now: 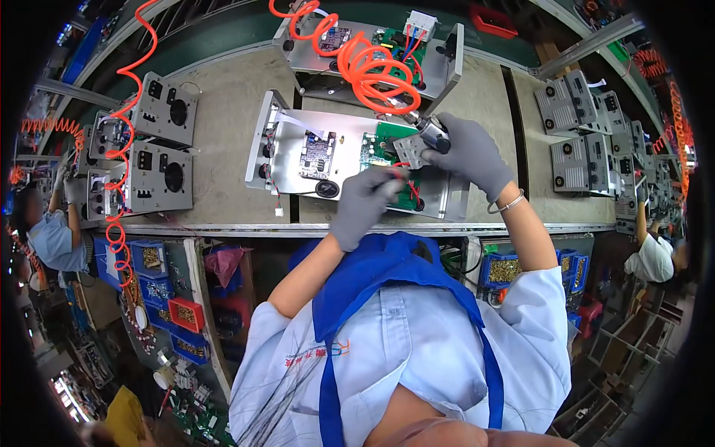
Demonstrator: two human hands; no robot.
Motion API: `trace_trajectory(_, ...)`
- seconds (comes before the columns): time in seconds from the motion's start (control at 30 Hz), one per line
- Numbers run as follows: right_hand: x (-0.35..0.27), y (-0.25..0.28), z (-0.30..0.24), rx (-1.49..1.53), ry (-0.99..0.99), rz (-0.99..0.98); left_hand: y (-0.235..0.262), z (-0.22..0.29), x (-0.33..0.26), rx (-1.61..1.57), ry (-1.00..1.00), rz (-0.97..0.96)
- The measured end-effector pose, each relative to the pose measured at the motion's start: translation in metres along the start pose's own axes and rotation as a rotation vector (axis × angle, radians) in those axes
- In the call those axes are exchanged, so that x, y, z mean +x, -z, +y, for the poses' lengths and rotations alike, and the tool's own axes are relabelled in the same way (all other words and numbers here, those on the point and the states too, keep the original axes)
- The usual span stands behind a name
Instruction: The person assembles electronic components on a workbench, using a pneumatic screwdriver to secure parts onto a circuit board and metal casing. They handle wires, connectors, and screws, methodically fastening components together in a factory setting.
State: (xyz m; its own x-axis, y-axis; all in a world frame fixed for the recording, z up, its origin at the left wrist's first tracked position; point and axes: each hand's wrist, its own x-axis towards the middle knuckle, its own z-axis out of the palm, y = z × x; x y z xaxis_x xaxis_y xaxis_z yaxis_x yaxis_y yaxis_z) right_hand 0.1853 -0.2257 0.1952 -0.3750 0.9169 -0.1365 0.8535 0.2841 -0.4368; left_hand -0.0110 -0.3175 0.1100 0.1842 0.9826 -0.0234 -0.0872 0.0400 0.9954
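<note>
A silver metal chassis [346,149] lies on the bench in front of me, bearing a small circuit board [318,156] and a larger green board [381,141]. My right hand [475,158], gray-gloved, is closed round an air screwdriver [433,135] joined to a coiled orange hose [372,71]. Just below the tool, a gray connector block [411,152] sits over the green board. My left hand [363,207], also gloved, is at the chassis's near edge, its fingertips pinched on a red wire [400,173]. The wire's end is partly hidden by the fingers.
Behind stands another open chassis [365,56] with boards and wires. Finished-looking gray units [160,179] line the left, with more units [588,164] at right. Below the bench edge are blue screw bins [503,270] and a red bin [185,315]. Other people work at both sides.
</note>
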Motion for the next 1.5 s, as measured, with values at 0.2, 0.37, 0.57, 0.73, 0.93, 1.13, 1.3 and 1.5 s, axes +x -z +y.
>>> trace_trajectory(0.2,-0.005,0.000,0.002,-0.001,0.040,0.024,0.008,-0.008,-0.009,-0.733,0.197,0.267)
trace_trajectory(0.37,-0.006,-0.003,0.005,-0.044,0.061,0.021,0.006,0.000,0.010,-0.079,0.081,0.392)
trace_trajectory(0.57,-0.005,-0.007,0.009,0.000,0.057,0.049,0.022,0.014,0.031,0.705,-0.342,0.369)
trace_trajectory(0.73,-0.004,-0.006,0.010,-0.019,0.061,0.041,0.012,0.031,0.019,-0.031,-0.066,0.540)
trace_trajectory(0.93,-0.003,-0.009,0.012,-0.017,0.083,0.063,-0.010,-0.012,-0.009,-0.050,-0.097,0.320)
trace_trajectory(1.13,-0.006,-0.005,0.013,0.012,0.056,0.047,0.004,0.001,0.014,-0.273,0.254,0.334)
trace_trajectory(1.3,-0.005,-0.006,0.013,0.024,0.052,0.046,0.012,0.002,0.021,0.162,0.184,0.132)
trace_trajectory(1.5,-0.003,-0.011,0.020,0.011,0.091,0.070,0.018,0.018,0.034,0.670,0.116,-0.062)
